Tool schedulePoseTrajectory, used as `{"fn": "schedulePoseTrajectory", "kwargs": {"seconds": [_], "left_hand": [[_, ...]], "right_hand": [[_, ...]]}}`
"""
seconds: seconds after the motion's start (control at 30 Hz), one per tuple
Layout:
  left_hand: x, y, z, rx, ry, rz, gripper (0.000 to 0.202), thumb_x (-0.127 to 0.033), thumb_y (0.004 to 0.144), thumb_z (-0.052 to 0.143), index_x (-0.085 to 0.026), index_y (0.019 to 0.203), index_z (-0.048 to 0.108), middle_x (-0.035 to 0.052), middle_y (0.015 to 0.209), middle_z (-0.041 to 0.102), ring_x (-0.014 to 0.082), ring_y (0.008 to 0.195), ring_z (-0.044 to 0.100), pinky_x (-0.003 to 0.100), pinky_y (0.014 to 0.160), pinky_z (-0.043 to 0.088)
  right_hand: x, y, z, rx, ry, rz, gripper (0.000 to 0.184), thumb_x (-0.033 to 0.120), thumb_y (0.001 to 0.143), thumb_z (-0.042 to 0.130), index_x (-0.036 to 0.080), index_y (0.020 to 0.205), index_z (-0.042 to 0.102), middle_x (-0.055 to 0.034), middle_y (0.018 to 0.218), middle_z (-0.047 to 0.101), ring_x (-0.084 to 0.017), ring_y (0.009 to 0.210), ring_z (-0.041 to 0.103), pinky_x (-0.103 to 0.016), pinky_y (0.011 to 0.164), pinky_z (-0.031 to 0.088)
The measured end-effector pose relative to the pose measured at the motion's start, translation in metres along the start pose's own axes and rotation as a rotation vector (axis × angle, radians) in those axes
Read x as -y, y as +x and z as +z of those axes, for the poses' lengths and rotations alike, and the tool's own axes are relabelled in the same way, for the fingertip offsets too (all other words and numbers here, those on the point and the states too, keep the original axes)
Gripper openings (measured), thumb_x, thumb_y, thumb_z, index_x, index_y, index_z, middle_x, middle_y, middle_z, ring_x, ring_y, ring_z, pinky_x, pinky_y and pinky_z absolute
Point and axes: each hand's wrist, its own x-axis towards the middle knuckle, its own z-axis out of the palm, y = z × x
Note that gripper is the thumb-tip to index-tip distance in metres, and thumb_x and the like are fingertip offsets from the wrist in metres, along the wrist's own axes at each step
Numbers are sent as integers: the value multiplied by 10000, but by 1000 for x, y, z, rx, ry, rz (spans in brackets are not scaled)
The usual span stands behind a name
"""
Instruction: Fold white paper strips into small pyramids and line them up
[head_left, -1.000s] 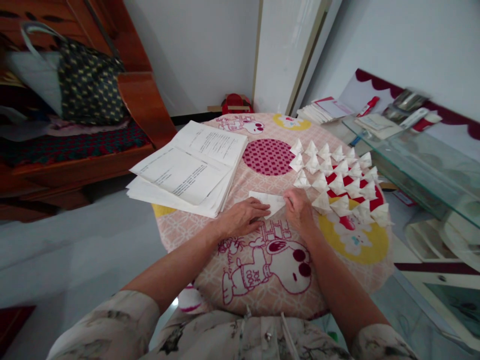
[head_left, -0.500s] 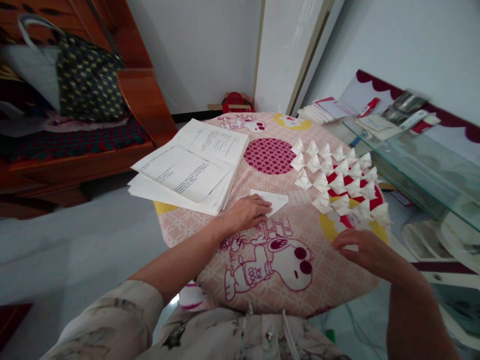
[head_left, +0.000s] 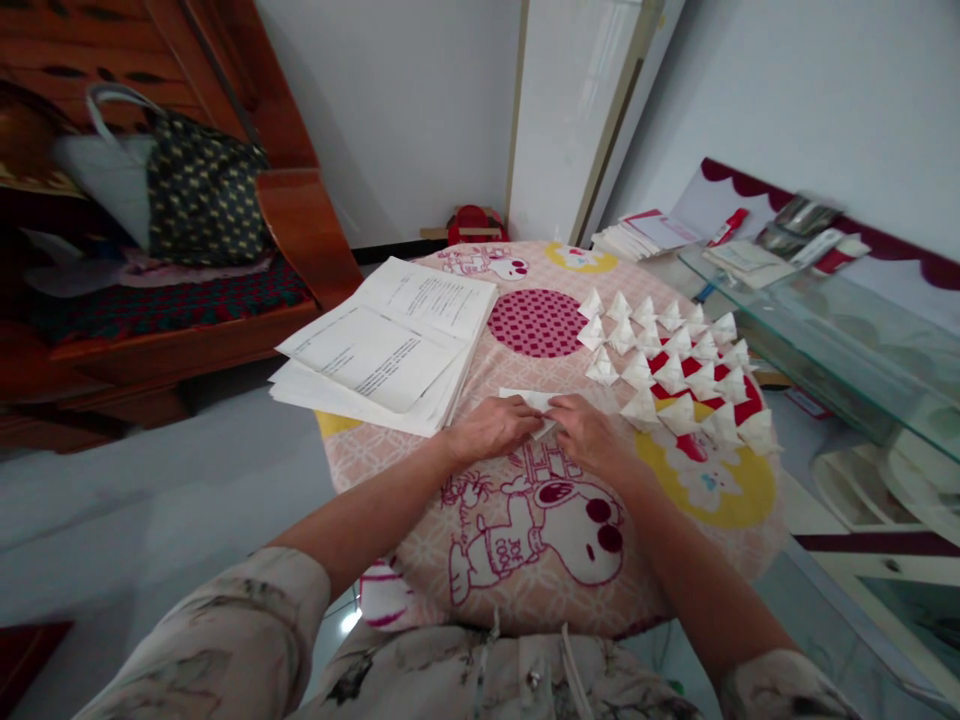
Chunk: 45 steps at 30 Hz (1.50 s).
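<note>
My left hand [head_left: 491,428] and my right hand [head_left: 589,433] both rest on a small white folded paper [head_left: 527,400] on the round table [head_left: 525,590], which has a pink cartoon-dog cloth. The fingers of both hands press down on the paper, mostly covering it. Just right of my right hand lie several small white folded paper triangles [head_left: 675,360] set out in rows. A stack of printed white sheets [head_left: 390,345] lies to the left of my left hand.
A glass-topped counter [head_left: 847,340] with papers and packets stands at the right. A wooden bench [head_left: 172,320] with a dark patterned bag [head_left: 202,200] is at the left. A red object [head_left: 472,222] sits on the floor by the far wall.
My right hand left the paper, swung out to the table's right edge, and has come back onto the paper. My left hand stayed on the paper. The view shifted slightly.
</note>
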Motion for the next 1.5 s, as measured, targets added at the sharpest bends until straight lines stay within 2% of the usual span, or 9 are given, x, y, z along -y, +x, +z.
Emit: {"fn": "schedulePoseTrajectory", "kwargs": {"seconds": [0.2,0.43,0.57,0.63,0.7,0.83,0.97,1.23,1.5], "left_hand": [[5,2,-4,-19,-47,-17,295,-207,878,657,-113,1157,680,131,1167,723,249,1085,660,359,952,524],[7,1,1,-9,17,79,248,-160,926,553,-126,1133,684,136,1047,732,220,988,673,318,859,518],[8,6,0,-183,-163,-93,199,-152,914,542,-131,1010,715,85,892,727,174,821,655,275,746,477],[6,12,-8,-278,-356,-253,166,-175,901,555,-132,842,703,31,728,667,127,672,586,241,643,423],[3,18,-17,-298,-607,-375,210,-220,883,574,-129,708,649,-13,605,562,91,566,491,220,551,350],[-3,25,-26,-255,-1046,-437,238,-345,817,689,-117,755,659,-11,646,573,79,565,491,202,519,335],[-7,23,-16,-279,-1266,-514,295,-386,753,769,-116,819,670,1,674,614,79,557,517,197,512,357],[-14,21,-14,-367,-1267,-564,260,-332,730,797,-115,774,660,-3,667,610,66,557,505,192,512,337],[-21,22,-7,-512,-1367,-634,250,-296,664,833,-123,672,653,-31,572,576,52,491,451,196,498,321]], "right_hand": [[-9,-1,7,23,-49,-77,290,31,812,577,184,1011,722,-115,1117,688,-247,1080,617,-395,964,517],[-15,-3,24,-99,-55,-126,330,47,826,542,156,1080,721,-155,1151,696,-275,1082,610,-433,973,516],[-14,2,21,-243,145,-75,253,101,872,497,164,938,733,-135,983,722,-254,954,635,-395,881,521],[-8,6,11,-296,271,-3,203,196,905,524,169,846,716,-96,847,704,-224,827,626,-346,774,505],[1,9,-2,-318,394,105,213,292,914,563,169,796,690,-42,725,650,-174,685,574,-291,652,450],[16,13,-23,-230,509,214,321,384,887,586,184,637,565,32,568,434,-114,557,391,-259,522,296],[19,13,-23,-165,555,243,382,386,864,574,200,561,433,46,546,334,-101,544,309,-270,514,228],[15,8,-13,-61,687,286,399,398,845,594,197,544,426,53,545,292,-92,532,266,-277,521,212],[14,8,-9,-36,773,330,405,424,835,608,193,551,435,46,562,301,-95,550,272,-275,514,206]]}}
